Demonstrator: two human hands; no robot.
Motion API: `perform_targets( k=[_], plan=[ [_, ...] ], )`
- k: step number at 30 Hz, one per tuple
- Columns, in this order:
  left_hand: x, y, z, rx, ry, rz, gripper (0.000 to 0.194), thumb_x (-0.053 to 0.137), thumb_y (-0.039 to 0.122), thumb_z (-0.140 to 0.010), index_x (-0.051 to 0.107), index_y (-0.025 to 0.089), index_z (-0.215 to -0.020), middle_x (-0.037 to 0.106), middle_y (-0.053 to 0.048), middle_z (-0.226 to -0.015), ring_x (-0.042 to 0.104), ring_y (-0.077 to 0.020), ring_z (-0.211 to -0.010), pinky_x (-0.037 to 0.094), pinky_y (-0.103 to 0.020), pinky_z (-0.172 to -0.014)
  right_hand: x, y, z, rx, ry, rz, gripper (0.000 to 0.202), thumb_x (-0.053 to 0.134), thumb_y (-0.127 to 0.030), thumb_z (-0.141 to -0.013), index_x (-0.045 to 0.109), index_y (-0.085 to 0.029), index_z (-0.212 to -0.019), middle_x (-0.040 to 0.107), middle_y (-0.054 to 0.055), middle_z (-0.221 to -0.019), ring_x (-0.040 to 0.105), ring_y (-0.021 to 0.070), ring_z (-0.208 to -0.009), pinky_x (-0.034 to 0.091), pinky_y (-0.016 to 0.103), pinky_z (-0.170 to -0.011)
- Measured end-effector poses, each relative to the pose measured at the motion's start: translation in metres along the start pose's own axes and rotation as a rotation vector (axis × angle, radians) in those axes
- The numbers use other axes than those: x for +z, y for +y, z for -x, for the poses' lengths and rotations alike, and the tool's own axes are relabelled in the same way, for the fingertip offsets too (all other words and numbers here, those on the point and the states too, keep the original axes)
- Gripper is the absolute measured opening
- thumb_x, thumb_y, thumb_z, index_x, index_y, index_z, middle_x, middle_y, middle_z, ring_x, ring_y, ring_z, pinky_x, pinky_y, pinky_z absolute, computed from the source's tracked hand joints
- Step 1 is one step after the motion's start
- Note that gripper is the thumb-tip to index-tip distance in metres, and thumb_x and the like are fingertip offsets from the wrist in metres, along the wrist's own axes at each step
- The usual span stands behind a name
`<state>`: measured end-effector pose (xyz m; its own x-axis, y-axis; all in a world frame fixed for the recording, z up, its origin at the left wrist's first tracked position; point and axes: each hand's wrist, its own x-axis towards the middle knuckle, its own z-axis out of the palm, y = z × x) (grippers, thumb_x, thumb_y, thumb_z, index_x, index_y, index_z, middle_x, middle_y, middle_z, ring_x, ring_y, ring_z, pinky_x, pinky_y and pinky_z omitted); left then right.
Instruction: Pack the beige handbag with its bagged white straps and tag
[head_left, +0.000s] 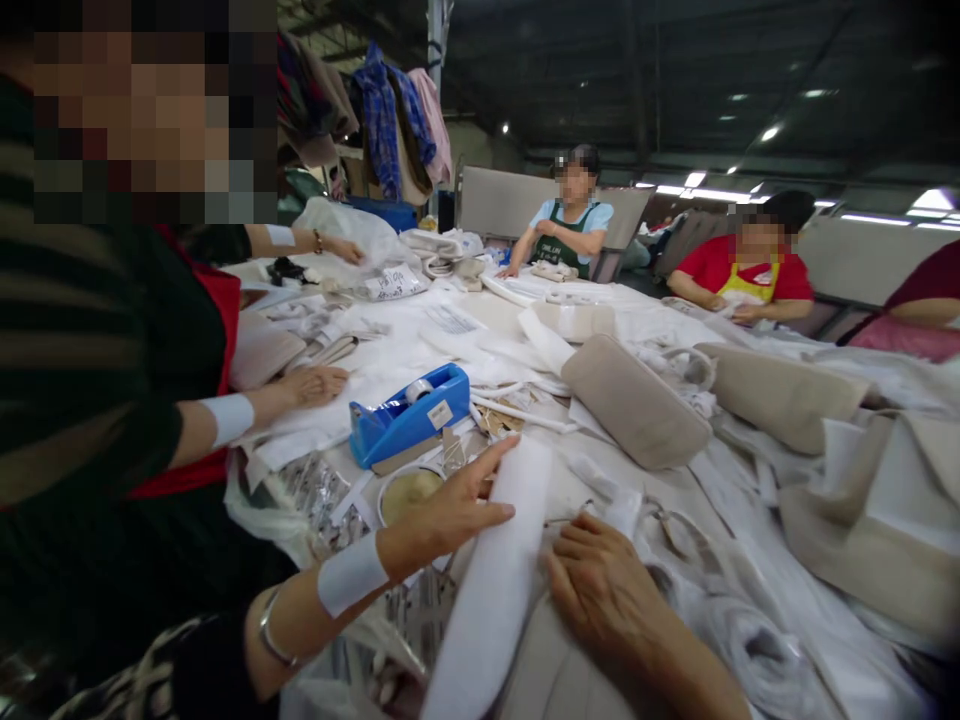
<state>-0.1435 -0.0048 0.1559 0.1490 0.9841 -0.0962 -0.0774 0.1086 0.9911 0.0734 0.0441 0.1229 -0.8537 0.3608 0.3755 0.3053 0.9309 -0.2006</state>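
Note:
My left hand [461, 500], with a white band and a bracelet on its arm, has its fingers spread at the left edge of a long white foam strip [506, 540]. Just right of the strip, my right hand [600, 575] is bent with its fingers curled down; what they hold, if anything, is hidden. Beneath lies beige fabric [559, 660]. A blue tape dispenser [409, 412] stands beyond my left hand, and a roll of tape [411, 492] lies beside that wrist.
Beige padded pieces [636, 400] and clear plastic wrapping [757, 640] cover the right side. At the left a person in a red apron [225, 330] reaches over the table. Two more people sit across, and another is at the far right edge.

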Motion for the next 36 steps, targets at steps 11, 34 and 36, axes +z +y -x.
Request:
perform_targets(
  k=[11, 34, 36],
  plan=[
    [0.024, -0.057, 0.021, -0.105, -0.16, 0.312, 0.065, 0.078, 0.025, -0.064, 0.063, 0.019, -0.127, 0.066, -0.008, -0.117, 0.061, -0.0251, -0.103, 0.047, -0.032, -0.088, -0.028, 0.006, 0.0, -0.127, 0.077, -0.18, 0.031, 0.038, -0.002, -0.093, 0.043, -0.019, -0.067, 0.046, -0.002, -0.062, 0.041, 0.0126, -0.06, 0.034, 0.032, -0.069],
    [0.0, -0.035, 0.051, 0.268, -0.353, -0.724, 0.07, 0.039, -0.01, -0.071, 0.055, 0.019, -0.133, 0.037, -0.008, -0.153, 0.03, -0.0204, -0.144, 0.027, -0.037, -0.119, 0.001, 0.01, -0.001, -0.048, 0.004, 0.063, 0.046, 0.037, -0.017, -0.102, 0.051, -0.02, -0.058, 0.054, 0.0, -0.055, 0.046, 0.0157, -0.054, 0.031, 0.035, -0.068],
    [-0.009, -0.032, 0.07, 0.325, -0.496, -0.706, 0.068, 0.04, -0.007, -0.076, 0.051, 0.02, -0.137, 0.036, -0.008, -0.154, 0.028, -0.0195, -0.145, 0.025, -0.036, -0.12, 0.002, 0.01, 0.0, -0.041, 0.004, 0.06, 0.047, 0.037, -0.018, -0.102, 0.051, -0.02, -0.058, 0.054, 0.001, -0.054, 0.047, 0.016, -0.054, 0.032, 0.035, -0.068]
  ],
)
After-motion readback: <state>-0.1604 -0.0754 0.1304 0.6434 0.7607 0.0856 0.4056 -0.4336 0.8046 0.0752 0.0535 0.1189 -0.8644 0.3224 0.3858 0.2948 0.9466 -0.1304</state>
